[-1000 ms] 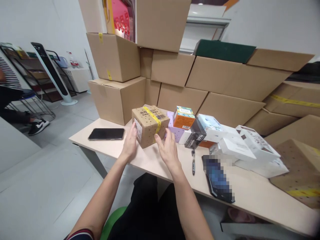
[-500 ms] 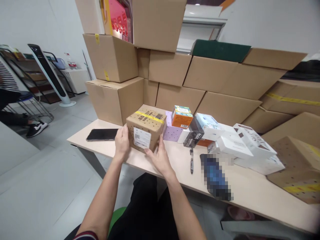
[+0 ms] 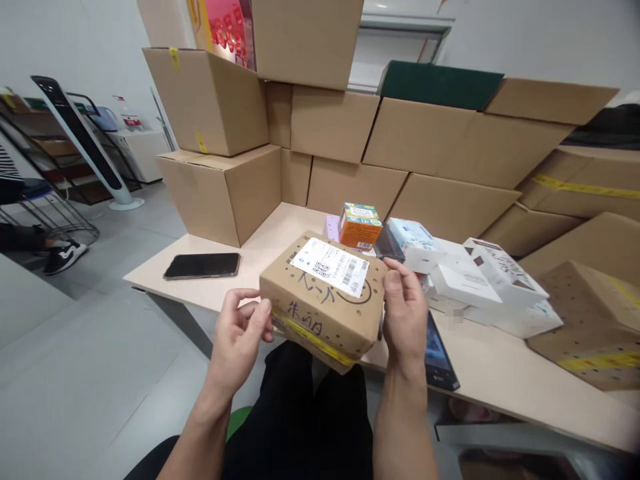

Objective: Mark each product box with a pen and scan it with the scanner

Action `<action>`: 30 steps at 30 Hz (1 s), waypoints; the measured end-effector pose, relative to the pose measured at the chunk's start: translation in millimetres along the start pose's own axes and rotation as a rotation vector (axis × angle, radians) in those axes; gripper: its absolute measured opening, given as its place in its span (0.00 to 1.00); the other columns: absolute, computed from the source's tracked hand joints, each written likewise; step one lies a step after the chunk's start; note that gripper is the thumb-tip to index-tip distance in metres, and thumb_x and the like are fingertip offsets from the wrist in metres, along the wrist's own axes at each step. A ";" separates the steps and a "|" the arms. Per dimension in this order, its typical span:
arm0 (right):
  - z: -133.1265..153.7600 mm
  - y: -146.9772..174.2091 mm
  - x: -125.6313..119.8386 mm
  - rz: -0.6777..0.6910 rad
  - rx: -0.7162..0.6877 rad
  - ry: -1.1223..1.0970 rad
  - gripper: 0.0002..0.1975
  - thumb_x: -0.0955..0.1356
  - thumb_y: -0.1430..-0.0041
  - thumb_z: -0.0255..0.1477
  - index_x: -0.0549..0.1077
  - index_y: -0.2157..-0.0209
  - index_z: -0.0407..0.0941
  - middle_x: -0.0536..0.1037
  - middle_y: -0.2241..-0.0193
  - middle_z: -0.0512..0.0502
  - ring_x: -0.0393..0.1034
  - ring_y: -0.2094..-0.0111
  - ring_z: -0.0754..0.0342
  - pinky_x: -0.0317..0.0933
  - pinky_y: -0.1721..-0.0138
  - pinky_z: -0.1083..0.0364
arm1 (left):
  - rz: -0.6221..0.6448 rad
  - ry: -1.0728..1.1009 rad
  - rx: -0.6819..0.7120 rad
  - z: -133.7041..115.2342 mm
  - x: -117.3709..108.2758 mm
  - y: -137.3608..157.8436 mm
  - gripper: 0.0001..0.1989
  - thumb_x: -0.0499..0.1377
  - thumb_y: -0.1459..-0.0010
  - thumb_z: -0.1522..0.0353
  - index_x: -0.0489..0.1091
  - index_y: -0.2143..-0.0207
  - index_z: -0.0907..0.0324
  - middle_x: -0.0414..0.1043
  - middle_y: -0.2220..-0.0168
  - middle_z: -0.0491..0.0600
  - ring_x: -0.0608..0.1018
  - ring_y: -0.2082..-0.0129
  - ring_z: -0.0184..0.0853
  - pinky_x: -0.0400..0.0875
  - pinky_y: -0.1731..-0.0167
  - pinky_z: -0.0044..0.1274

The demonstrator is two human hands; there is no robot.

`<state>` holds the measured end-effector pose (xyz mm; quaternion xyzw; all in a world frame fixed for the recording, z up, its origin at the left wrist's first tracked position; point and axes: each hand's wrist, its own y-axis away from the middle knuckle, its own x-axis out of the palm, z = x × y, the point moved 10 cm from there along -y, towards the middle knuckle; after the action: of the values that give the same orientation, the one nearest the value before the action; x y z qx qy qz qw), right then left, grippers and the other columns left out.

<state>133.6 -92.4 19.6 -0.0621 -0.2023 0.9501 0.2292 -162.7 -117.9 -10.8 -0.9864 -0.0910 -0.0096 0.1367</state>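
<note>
A small brown cardboard box (image 3: 325, 303) is held tilted over the table's front edge. A white shipping label with a QR code faces up, above handwritten black characters, and yellow tape runs along the near side. My right hand (image 3: 406, 307) grips the box's right end, with the thumb on its edge. At the opposite end my left hand (image 3: 245, 330) has curled fingers against the left corner. Beyond the box lie an orange carton (image 3: 360, 230) and part of a lilac box (image 3: 331, 227). Partly behind my right wrist is a dark tablet-like device (image 3: 440, 357).
A black phone (image 3: 201, 265) lies on the table (image 3: 273, 230) at the left. White cartons (image 3: 465, 283) are piled at the right. Large cardboard boxes (image 3: 350, 123) form a wall behind. A tower fan (image 3: 83, 137) and a seated person's shoe (image 3: 65, 257) are at far left.
The cardboard box has been turned and lifted toward me, so its labelled side now faces up. My right hand has moved right to the box's end; my left hand has shifted slightly lower.
</note>
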 end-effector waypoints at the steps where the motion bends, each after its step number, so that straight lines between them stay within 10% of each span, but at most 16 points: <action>1: -5.1 -1.1 -1.0 0.008 0.018 0.016 0.24 0.66 0.39 0.46 0.73 0.49 0.46 0.77 0.49 0.40 0.72 0.50 0.46 0.67 0.49 0.45 | -0.008 -0.035 -0.009 4.2 -0.3 -0.8 0.14 0.61 0.40 0.57 0.64 0.59 0.55 0.67 0.82 0.38 0.71 0.82 0.29 0.70 0.79 0.20; 7: -31.3 17.4 -5.1 0.073 0.087 0.202 0.28 0.62 0.37 0.48 0.70 0.43 0.46 0.72 0.43 0.38 0.66 0.43 0.44 0.60 0.42 0.41 | -0.060 -0.359 0.075 12.2 -13.4 -6.7 0.16 0.57 0.38 0.56 0.68 0.73 0.57 0.64 0.80 0.42 0.67 0.80 0.29 0.63 0.79 0.20; 15: -17.0 55.9 -4.9 0.230 0.067 0.195 0.27 0.61 0.35 0.47 0.68 0.41 0.49 0.71 0.42 0.41 0.67 0.43 0.44 0.67 0.48 0.46 | 0.054 -0.389 0.171 -2.0 4.9 -7.8 0.19 0.50 0.33 0.56 0.74 0.49 0.53 0.75 0.52 0.50 0.76 0.57 0.39 0.73 0.63 0.26; 24: -22.1 63.2 -9.0 0.075 0.002 -0.112 0.24 0.68 0.40 0.33 0.66 0.42 0.49 0.69 0.41 0.39 0.66 0.42 0.45 0.63 0.42 0.42 | 0.090 -0.061 0.194 14.1 15.1 -0.6 0.13 0.59 0.41 0.69 0.69 0.53 0.57 0.71 0.50 0.52 0.76 0.52 0.40 0.74 0.53 0.30; 30: -68.8 87.7 -11.9 0.033 0.205 -0.198 0.16 0.68 0.40 0.35 0.69 0.51 0.47 0.73 0.48 0.40 0.68 0.44 0.46 0.63 0.43 0.43 | 0.115 -0.305 0.048 46.2 10.5 1.7 0.14 0.49 0.33 0.58 0.68 0.58 0.57 0.72 0.59 0.50 0.74 0.60 0.37 0.70 0.61 0.27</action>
<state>122.6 -144.7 -79.0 0.0523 -0.1250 0.9708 0.1979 -152.3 -105.0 -55.2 -0.9764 -0.0544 0.1503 0.1453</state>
